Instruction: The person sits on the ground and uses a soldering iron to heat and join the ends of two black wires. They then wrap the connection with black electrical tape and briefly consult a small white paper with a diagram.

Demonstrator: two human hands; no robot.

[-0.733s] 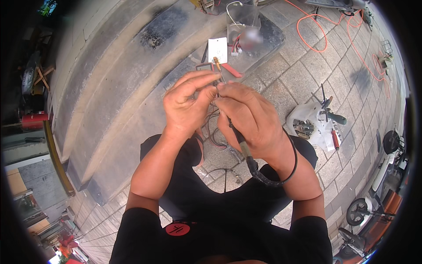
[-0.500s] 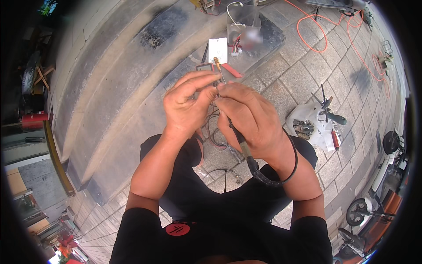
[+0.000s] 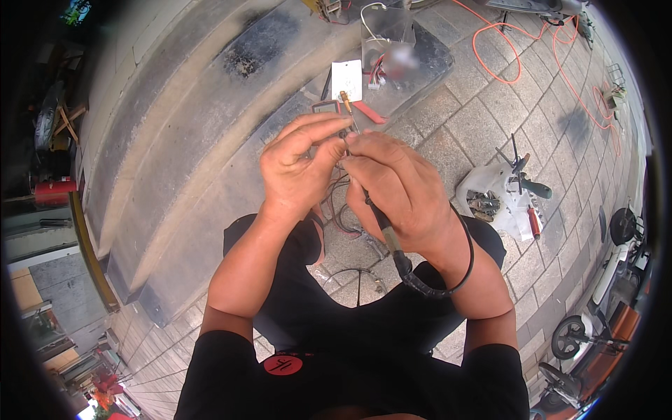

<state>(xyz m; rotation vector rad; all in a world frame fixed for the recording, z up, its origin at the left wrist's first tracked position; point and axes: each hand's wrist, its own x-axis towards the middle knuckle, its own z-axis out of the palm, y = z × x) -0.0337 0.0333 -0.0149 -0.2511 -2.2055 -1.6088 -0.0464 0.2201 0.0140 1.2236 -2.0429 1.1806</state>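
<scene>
My left hand (image 3: 301, 161) pinches a small, thin part (image 3: 347, 136) at its fingertips, too small to make out, against the fingers of my right hand (image 3: 399, 189). The right hand is closed on a black cable (image 3: 395, 253) with a thicker sleeved section, which loops down round beside my wrist. Just beyond the fingertips is a thin tool with a yellow handle (image 3: 344, 98), near a white card (image 3: 346, 75), a red strip-like object (image 3: 369, 112) and a dark-framed device (image 3: 325, 106). Loose wires (image 3: 339, 217) hang below my hands.
A clear box with wires (image 3: 378, 35) sits on the stone step (image 3: 182, 140). A white plastic bag with tools (image 3: 476, 189) and a red-handled tool (image 3: 534, 221) lie right. An orange hose (image 3: 497, 77) snakes across the paving. Wheeled vehicles (image 3: 581, 336) stand at far right.
</scene>
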